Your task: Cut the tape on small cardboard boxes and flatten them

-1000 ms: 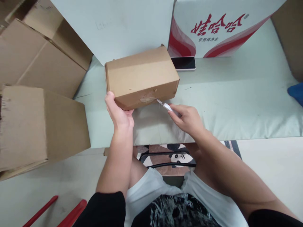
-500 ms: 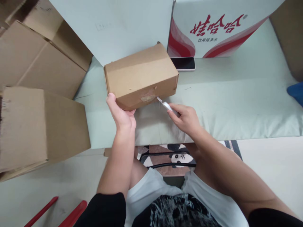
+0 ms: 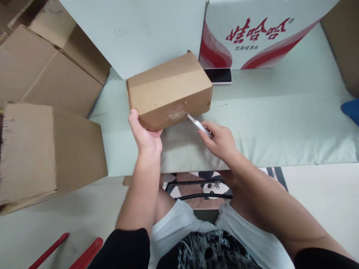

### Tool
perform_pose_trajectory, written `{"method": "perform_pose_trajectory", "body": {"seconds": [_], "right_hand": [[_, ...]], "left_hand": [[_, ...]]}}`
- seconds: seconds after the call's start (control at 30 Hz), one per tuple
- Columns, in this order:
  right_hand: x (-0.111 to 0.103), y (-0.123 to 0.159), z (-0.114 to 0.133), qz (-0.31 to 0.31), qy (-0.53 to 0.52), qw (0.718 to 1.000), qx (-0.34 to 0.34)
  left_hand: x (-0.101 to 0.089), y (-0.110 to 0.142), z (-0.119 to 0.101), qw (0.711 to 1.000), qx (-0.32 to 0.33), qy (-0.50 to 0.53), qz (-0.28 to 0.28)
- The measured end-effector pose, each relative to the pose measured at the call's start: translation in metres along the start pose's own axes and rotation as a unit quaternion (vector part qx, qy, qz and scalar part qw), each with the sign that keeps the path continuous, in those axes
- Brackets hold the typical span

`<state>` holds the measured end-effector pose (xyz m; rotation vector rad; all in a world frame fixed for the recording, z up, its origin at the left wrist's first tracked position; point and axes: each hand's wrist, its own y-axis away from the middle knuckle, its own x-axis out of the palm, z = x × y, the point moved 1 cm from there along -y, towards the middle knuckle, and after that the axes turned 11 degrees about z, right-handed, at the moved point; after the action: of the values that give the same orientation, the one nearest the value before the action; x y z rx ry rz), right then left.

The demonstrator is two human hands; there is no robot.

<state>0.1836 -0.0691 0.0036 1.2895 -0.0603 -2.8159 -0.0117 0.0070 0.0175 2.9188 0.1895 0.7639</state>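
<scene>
A brown cardboard box (image 3: 169,87) is held tilted above the pale green cloth. My left hand (image 3: 145,132) grips its lower left corner, thumb on the near side and fingers underneath, mostly hidden. Between the thumb and fingers of my right hand (image 3: 220,139) is a white utility knife (image 3: 200,126), closed tightly in the grip. Its blade tip is at the lower edge of the box's front side, right beside a patch of torn clear tape (image 3: 177,114). Whether the tip is inside the cardboard I cannot tell.
Behind the box stand a plain white carton (image 3: 140,33) and a white carton with red lettering (image 3: 252,37). A phone (image 3: 221,76) lies in front of the lettered one. Large cardboard boxes (image 3: 75,145) crowd the left. Clear plastic (image 3: 214,158) lies near the cloth's front edge.
The box has tipped slightly, its right end rising a little. My left hand has shifted slightly right with it. The knife has stayed by the same lower edge, its blade showing more plainly now.
</scene>
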Motion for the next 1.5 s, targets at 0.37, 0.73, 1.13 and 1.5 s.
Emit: {"method": "perform_pose_trajectory", "body": {"seconds": [0.37, 0.73, 1.13, 1.5], "right_hand": [[0.000, -0.001, -0.001, 0.029, -0.005, 0.999, 0.030], [0.000, -0.002, 0.000, 0.045, -0.004, 0.998, 0.050], [-0.001, 0.000, 0.001, 0.036, 0.016, 0.999, 0.026], [-0.011, 0.001, -0.009, 0.012, 0.029, 0.998, -0.061]], "left_hand": [[0.002, -0.001, 0.003, 1.000, -0.003, 0.012, -0.002], [0.004, -0.003, 0.004, 1.000, -0.010, 0.018, -0.018], [0.004, -0.002, 0.002, 0.999, -0.005, 0.022, -0.027], [0.002, -0.002, -0.018, 0.994, 0.032, 0.082, -0.064]]}}
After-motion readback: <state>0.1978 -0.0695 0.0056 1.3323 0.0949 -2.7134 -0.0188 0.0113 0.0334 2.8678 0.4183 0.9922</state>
